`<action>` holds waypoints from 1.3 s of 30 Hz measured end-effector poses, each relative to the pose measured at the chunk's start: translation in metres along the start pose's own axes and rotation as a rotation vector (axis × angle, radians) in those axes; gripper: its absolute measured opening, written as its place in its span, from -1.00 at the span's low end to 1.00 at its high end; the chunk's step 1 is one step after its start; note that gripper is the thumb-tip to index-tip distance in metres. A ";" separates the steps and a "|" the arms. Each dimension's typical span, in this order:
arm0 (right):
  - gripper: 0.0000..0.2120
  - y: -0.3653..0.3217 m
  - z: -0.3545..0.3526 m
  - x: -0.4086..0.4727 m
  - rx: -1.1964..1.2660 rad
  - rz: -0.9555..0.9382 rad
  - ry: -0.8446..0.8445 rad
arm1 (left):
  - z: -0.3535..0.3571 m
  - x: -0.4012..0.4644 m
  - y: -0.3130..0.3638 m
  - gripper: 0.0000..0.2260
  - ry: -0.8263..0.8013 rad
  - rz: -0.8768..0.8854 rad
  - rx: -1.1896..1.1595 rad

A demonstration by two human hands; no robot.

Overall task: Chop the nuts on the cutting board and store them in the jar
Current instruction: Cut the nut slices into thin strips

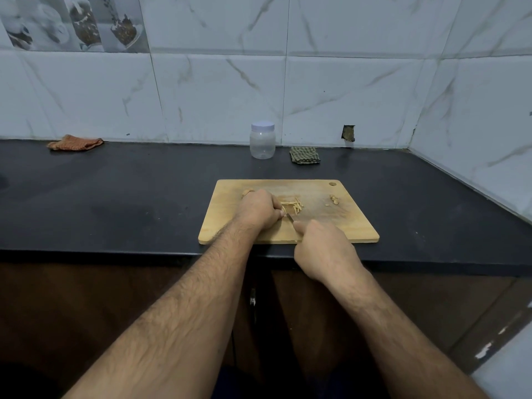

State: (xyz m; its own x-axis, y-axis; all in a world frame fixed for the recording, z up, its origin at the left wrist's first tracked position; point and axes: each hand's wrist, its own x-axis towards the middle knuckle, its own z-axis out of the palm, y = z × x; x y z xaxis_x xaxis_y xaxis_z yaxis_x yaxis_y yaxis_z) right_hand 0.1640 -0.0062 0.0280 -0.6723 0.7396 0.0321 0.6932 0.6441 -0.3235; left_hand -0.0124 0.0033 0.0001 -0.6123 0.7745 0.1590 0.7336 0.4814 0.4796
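Pale slivered nuts (pixel 292 206) on light wooden cutting board (pixel 345 223); left hand (pixel 259 210) curled, pinning nut; right hand (pixel 322 246) gripping small knife (pixel 289 218); lidded clear plastic jar (pixel 262 141) behind.

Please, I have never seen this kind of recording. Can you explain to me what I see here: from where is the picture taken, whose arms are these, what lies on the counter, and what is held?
There is no machine here. A person wears one camera on the head, which looks forward and down, so the two bare arms are that person's own.

On the black stone counter lies a light wooden cutting board. On it are thin pale nut slivers and a few whole pale nuts.

The right hand grips a small knife; only a short part of the blade shows. The left hand is curled beside the slivers, seemingly holding a nut; I cannot see it.

Behind stand a clear plastic jar with a white lid, closed and empty, a folded green checked cloth and an orange cloth.
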 end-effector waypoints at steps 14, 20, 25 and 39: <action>-0.48 -0.002 -0.002 0.024 0.094 0.013 0.064 | 0.002 -0.004 0.001 -0.81 0.031 0.001 -0.008; -0.52 -0.006 0.002 0.031 0.105 -0.022 0.046 | 0.004 -0.003 0.000 -0.81 0.048 -0.006 -0.036; -0.55 -0.007 0.002 0.035 0.080 -0.024 0.035 | 0.002 -0.003 0.000 -0.81 0.039 0.006 -0.023; -0.54 -0.011 -0.006 0.034 0.097 -0.044 -0.029 | 0.004 -0.005 0.001 -0.83 0.073 -0.005 -0.040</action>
State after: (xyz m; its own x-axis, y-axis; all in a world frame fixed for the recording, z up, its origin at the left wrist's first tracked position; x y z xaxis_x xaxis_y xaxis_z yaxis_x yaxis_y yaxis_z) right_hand 0.1351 0.0133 0.0379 -0.7095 0.7044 0.0212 0.6356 0.6526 -0.4125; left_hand -0.0071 0.0018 -0.0038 -0.6371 0.7392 0.2184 0.7189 0.4675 0.5145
